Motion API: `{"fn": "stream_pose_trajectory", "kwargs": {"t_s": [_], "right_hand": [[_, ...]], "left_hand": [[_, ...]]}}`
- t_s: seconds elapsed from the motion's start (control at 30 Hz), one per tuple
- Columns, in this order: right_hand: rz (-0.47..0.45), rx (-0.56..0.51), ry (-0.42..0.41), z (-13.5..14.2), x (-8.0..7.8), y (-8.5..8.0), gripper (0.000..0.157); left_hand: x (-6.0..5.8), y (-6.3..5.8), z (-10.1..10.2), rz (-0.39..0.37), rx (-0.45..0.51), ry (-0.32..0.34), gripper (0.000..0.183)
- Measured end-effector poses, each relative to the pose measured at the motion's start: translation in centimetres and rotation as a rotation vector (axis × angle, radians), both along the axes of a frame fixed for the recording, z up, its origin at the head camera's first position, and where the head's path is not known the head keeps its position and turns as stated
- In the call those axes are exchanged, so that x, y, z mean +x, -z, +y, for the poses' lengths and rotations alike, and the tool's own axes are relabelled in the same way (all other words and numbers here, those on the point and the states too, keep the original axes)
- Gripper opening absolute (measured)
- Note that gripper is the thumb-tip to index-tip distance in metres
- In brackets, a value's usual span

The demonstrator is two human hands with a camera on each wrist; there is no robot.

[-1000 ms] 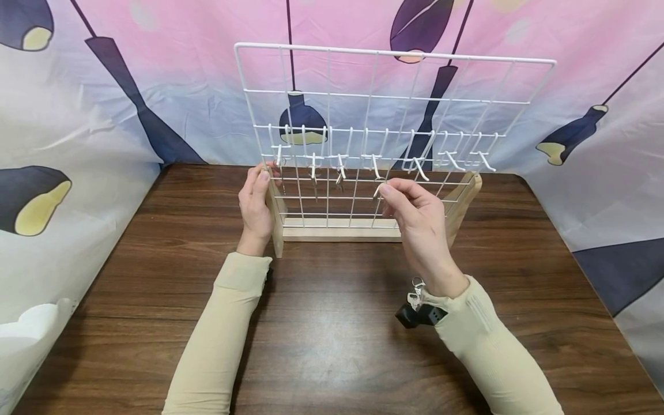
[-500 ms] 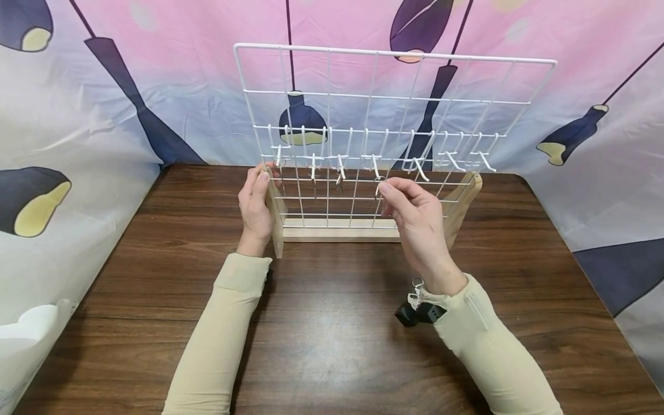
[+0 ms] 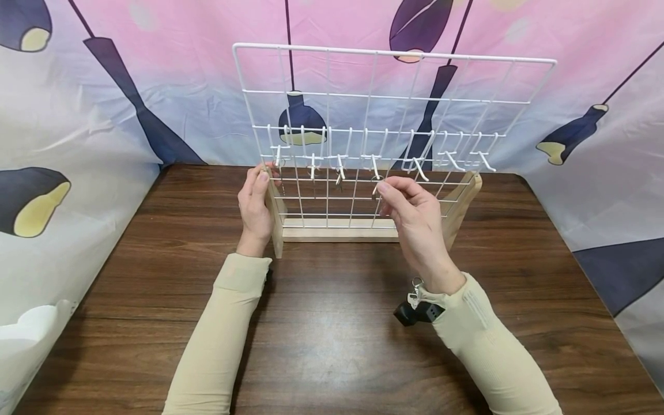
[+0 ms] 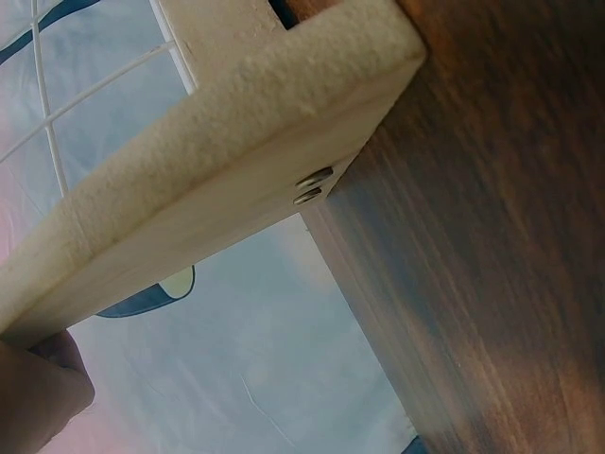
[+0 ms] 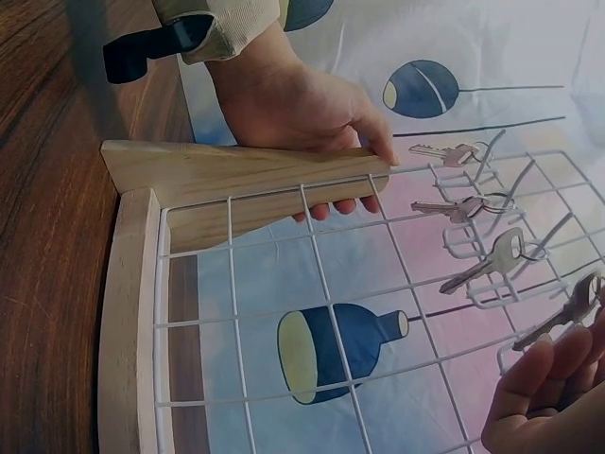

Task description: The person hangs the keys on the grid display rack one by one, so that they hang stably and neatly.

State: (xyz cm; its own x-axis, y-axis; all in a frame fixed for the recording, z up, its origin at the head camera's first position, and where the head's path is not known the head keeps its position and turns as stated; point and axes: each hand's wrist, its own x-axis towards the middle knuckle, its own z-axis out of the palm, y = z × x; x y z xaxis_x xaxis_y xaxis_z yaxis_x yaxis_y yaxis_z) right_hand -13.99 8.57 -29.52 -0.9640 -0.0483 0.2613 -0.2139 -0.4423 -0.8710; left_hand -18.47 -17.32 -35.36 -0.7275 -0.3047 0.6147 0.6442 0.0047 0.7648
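My left hand (image 3: 255, 202) grips the wooden side support (image 5: 236, 170) of a white wire grid rack (image 3: 394, 52), its thumb on the front edge. My right hand (image 3: 417, 216) pinches a silver key (image 5: 562, 312) between thumb and fingers, just below the fourth hook (image 3: 374, 166) from the left. That key's ring is right at the hook's tip. Further keys hang by rings from the three hooks to the left, among them one key (image 5: 487, 260) next to the pinched one and another key (image 5: 449, 153) nearest the left hand.
Several white hooks, such as the hook (image 3: 419, 169), bear nothing to the right. Another key (image 3: 413, 298) with a ring shows beside the right cuff, near a black wrist camera (image 3: 419, 313). The rack stands on a brown wooden table (image 3: 332, 334) before a patterned cloth (image 3: 197, 75).
The right hand has shifted very slightly left with the key, its ring staying at the fourth hook's tip. The left hand has kept its place on the support.
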Motion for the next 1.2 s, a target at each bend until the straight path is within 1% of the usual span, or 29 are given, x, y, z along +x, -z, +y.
{"fn": "stream_pose_trajectory", "kwargs": {"t_s": [0.1, 0.27, 0.33, 0.47, 0.7, 0.9, 1.1, 1.2], "right_hand": [[-0.005, -0.006, -0.003, -0.1, 0.0, 0.1, 0.006], [-0.011, -0.027, -0.006, 0.0, 0.0, 0.2, 0.011], [-0.02, -0.041, -0.012, 0.1, 0.1, 0.3, 0.014], [-0.043, -0.039, -0.023, 0.4, 0.2, 0.6, 0.013], [-0.066, 0.035, -0.049, 1.0, 0.6, 0.9, 0.011], [-0.067, 0.086, -0.078, 1.7, 0.8, 1.2, 0.009], [-0.081, 0.121, -0.078, 2.5, 1.0, 1.5, 0.01], [-0.09, 0.148, -0.071, 3.0, 1.1, 1.7, 0.012]], "left_hand": [[0.0, 0.0, 0.0, -0.002, 0.0, -0.002, 0.029], [0.0, 0.0, 0.1, -0.001, 0.003, -0.004, 0.03], [0.1, 0.0, 0.1, 0.001, -0.001, -0.003, 0.033], [0.1, 0.0, 0.1, 0.0, -0.01, -0.004, 0.038], [0.1, 0.0, 0.1, 0.007, -0.021, -0.006, 0.041], [0.1, 0.0, 0.1, 0.008, -0.015, -0.003, 0.041], [0.0, 0.0, 0.1, 0.013, 0.0, -0.001, 0.039], [0.0, 0.0, 0.1, 0.013, 0.004, -0.001, 0.035]]}}
